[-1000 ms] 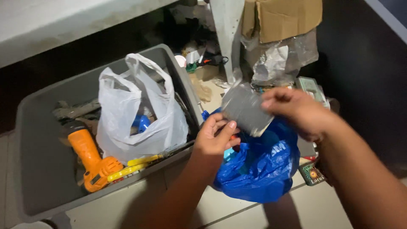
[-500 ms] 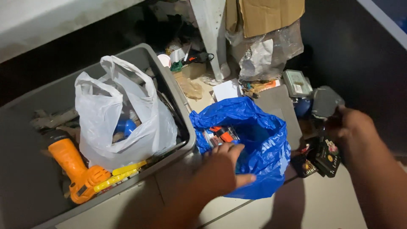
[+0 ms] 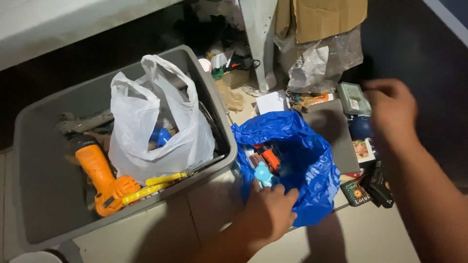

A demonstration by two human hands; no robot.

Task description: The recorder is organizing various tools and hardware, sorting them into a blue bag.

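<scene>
Head view: my left hand (image 3: 268, 212) fingers grip the blue plastic bag (image 3: 302, 160) rim beside the grey bin (image 3: 48, 195); my right hand (image 3: 392, 109) hovers blurred, fingers' state unclear.

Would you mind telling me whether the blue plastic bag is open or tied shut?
Open: the blue bag gapes upward, small items visible inside, the left hand at its rim.

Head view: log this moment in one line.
left hand: on blue bag rim | right hand: empty, above small items | grey bin: beside bag
</scene>
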